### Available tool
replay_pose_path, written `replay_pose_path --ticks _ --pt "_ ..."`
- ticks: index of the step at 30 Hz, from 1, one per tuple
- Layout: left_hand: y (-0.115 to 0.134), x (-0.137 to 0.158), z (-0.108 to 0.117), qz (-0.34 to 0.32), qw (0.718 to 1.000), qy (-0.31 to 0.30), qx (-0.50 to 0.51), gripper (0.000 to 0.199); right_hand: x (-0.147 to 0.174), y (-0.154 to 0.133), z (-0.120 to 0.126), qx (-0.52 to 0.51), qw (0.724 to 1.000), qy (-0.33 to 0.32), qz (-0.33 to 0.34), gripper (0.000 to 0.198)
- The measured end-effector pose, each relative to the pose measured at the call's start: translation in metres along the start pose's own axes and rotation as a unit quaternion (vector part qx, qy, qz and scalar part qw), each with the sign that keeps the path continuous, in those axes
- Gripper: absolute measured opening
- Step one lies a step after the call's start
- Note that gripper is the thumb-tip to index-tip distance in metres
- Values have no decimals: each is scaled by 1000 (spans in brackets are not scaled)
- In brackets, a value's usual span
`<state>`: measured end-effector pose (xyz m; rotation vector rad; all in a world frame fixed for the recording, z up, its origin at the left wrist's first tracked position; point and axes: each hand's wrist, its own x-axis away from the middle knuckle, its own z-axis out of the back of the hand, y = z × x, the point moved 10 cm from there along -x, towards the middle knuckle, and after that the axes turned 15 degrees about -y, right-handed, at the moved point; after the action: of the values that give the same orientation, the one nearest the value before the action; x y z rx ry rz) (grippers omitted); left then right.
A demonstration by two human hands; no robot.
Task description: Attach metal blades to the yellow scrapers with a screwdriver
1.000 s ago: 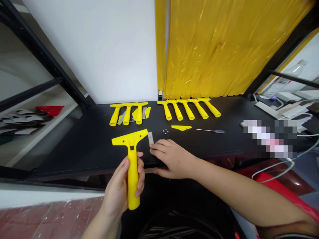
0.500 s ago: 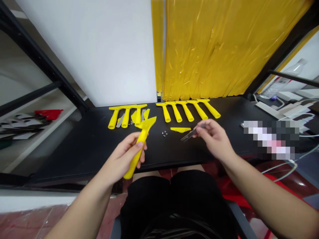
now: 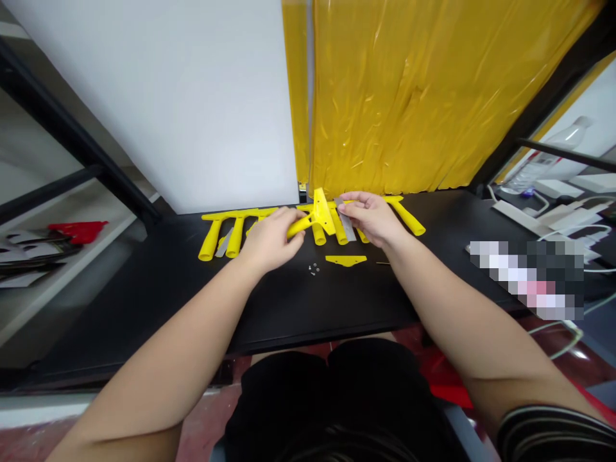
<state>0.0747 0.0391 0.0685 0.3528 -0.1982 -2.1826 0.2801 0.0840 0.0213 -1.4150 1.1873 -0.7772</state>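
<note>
My left hand [image 3: 275, 239] is closed round the handle of a yellow scraper [image 3: 323, 212], its wide head turned up and its screw holes facing me. Just right of that head, my right hand [image 3: 373, 218] pinches a flat grey metal blade [image 3: 347, 221] between thumb and fingers. A narrow gap seems to part blade and head. On the black table below lie a loose yellow cover plate [image 3: 345, 260] with two holes and several tiny screws and nuts [image 3: 312, 269]. A thin rod-like piece [image 3: 383, 263] shows near my right wrist.
Along the table's back edge, several yellow scraper handles [image 3: 208, 239] lie in a row, partly behind my hands. Another grey blade [image 3: 225, 242] lies among those on the left. White boxes, cables and a plastic bottle [image 3: 548, 157] stand at the right; a shelf is at the left.
My left hand has carried the scraper up and to the right, turning its head toward the blade. My right hand has moved forward and left, bringing the blade upright beside the head.
</note>
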Motion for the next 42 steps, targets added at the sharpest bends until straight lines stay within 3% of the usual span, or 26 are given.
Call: replay_pose_path --ticks 5,12,21,26,32,37,42 --pt "0 7 -24 -28 998 -49 -23 33 4 8 -8 55 998 -23 32 43" --pt "1 8 -21 -68 997 -21 26 31 7 15 -13 81 995 -53 30 46" --pt "4 8 -26 -76 995 -46 32 33 8 16 -25 155 982 -107 36 49" --pt "12 9 -27 -86 994 -54 26 30 9 14 -26 167 981 -100 28 47" --pt "19 13 -28 -84 994 -62 -9 41 11 13 -25 197 977 -81 24 44" --pt "28 15 -40 -109 986 -95 -86 50 13 11 -30 189 977 -93 29 45" --pt "28 14 -44 -114 981 -90 -125 52 14 8 -34 174 978 -105 38 44"
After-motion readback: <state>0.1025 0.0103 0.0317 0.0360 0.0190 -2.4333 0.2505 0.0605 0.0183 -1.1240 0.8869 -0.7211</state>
